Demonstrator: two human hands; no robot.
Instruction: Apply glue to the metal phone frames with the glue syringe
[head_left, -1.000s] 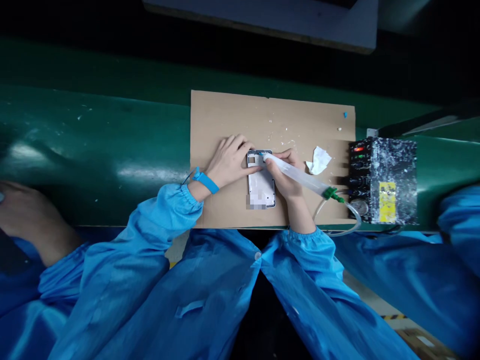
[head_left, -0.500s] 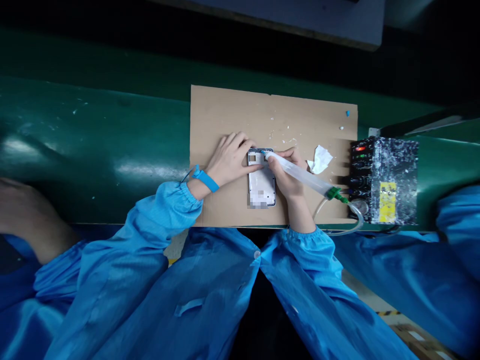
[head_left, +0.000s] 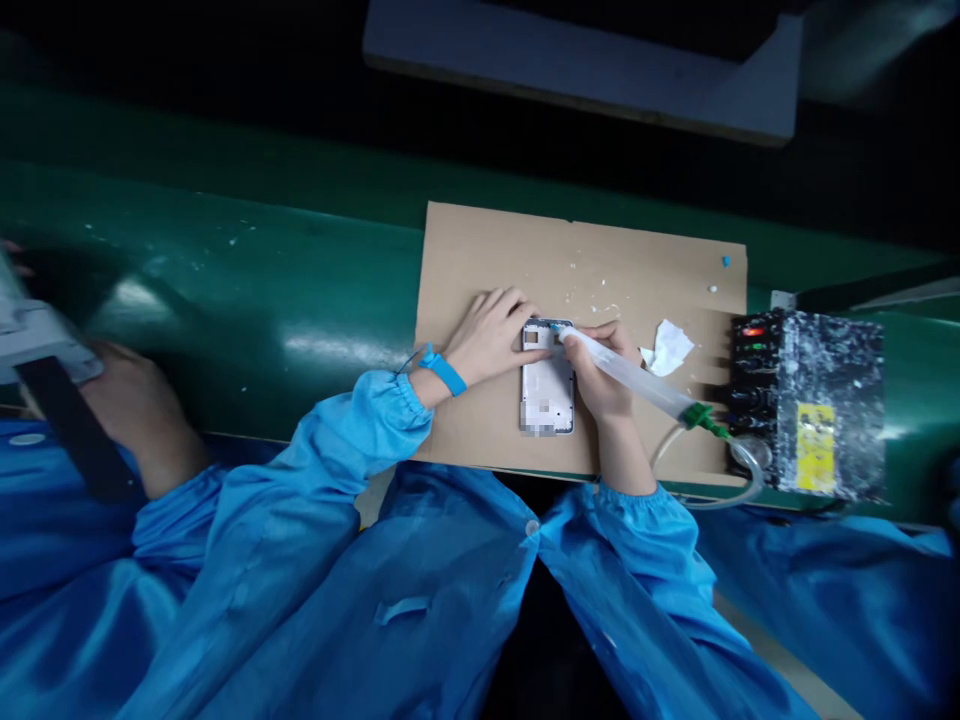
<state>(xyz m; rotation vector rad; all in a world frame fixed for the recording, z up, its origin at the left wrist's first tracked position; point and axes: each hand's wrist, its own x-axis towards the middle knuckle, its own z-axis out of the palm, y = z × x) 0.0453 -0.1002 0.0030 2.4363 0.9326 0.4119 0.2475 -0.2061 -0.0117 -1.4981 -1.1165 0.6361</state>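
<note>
A white phone frame (head_left: pixel 547 385) with dark edges lies flat on a cardboard sheet (head_left: pixel 480 250). My left hand (head_left: pixel 491 335), with a blue strap at the wrist, grips the frame's upper left side between thumb and fingers. My right hand (head_left: pixel 600 375) is closed round a translucent dispensing syringe (head_left: pixel 637 378), held at a slant. Its blue tip is at the top edge of the frame; whether it touches cannot be made out. From the syringe's green end cap (head_left: pixel 701 418) a clear hose (head_left: pixel 750 470) curves down and back.
A stained black control box (head_left: pixel 825 400) with lit displays stands right of the cardboard. Crumpled white tissue (head_left: pixel 669 347) and a small blue cap (head_left: pixel 725 261) lie on it. At left, a co-worker's hand (head_left: pixel 142 410) is over the green table (head_left: pixel 322 270), beside a grey and black object.
The whole view has shifted, so the bench appears further right and lower. Both hands keep their grips, and the syringe tip stays near the frame's top edge. At left, a grey object has come into view.
</note>
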